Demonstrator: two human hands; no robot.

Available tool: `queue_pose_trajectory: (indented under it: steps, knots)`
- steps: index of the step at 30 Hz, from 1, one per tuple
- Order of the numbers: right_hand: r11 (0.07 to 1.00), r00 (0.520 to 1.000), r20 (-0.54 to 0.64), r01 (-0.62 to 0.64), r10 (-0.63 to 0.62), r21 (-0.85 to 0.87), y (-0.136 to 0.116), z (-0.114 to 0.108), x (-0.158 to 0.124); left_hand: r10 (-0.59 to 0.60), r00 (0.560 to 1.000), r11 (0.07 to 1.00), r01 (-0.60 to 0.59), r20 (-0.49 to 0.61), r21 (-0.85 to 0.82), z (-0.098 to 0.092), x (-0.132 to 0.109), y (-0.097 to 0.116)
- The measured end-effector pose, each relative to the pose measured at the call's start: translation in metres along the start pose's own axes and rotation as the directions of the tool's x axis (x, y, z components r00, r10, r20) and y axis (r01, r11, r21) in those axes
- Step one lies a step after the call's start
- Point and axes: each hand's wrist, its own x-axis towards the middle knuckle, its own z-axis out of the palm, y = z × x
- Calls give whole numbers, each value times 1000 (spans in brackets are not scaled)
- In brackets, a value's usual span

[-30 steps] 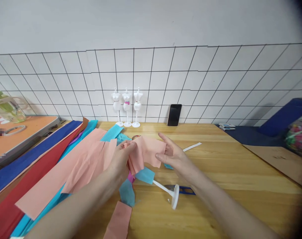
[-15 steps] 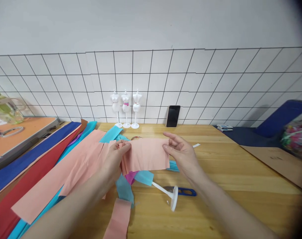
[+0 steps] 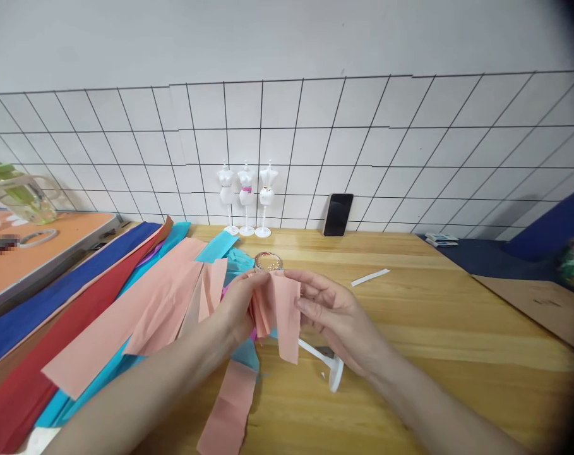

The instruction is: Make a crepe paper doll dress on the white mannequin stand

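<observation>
My left hand (image 3: pixel 243 303) pinches the gathered folds of a pink crepe paper strip (image 3: pixel 287 316) above the table. The strip's other end is gripped between the thumb and fingers of my right hand (image 3: pixel 327 309), and a flap of it hangs down there. Below my hands lies a white mini mannequin, its round base (image 3: pixel 335 374) and stem showing while the paper and my hands cover the rest. Another pink paper piece (image 3: pixel 230 407) rests on the table in front. Just behind my hands sits a small round dish of beads (image 3: pixel 268 260).
Long crepe paper sheets in pink (image 3: pixel 125 316), red (image 3: pixel 54 354) and blue (image 3: pixel 78 284) cover the left side. Three white mannequins (image 3: pixel 246 196) stand by the wall, with a phone (image 3: pixel 338 215) leaning nearby. A white strip (image 3: pixel 370 277) and brown cardboard (image 3: pixel 537 303) lie to the right.
The pink strip, stretched wide between my hands before, is now folded narrower. My right hand has moved in close to my left. The view has shifted slightly.
</observation>
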Motion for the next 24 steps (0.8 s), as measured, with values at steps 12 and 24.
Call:
queue_pose_trajectory:
  steps: [12,24]
  knots:
    - [882,955,-210,92,-210,-461,3,-17,14,-93,994,995,91,-49,-50,14,-9,1]
    - [335,870,487,483,-77,-809,30,20,-23,-38,965,924,-65,260,376,-26,-19,52]
